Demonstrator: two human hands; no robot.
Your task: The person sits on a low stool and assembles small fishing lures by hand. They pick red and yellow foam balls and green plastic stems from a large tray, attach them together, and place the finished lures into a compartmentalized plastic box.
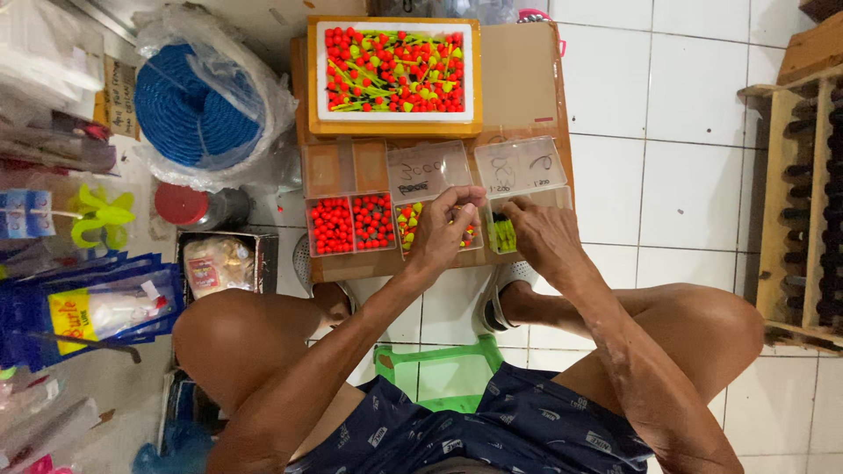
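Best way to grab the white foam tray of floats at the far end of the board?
Take the white foam tray by its two short side walls, coming straight down from above. It lies flat and open-topped, filled with loose floats, so probably keep it level; the long rims look thin.

The left hand (446, 230) covers much of the middle clear box (436, 230), so whatever its fingertips pinch is too small to tell. The right hand (543, 233) hides most of the box of green pieces (501, 233), and the wooden rack (803, 202) runs off the right edge.
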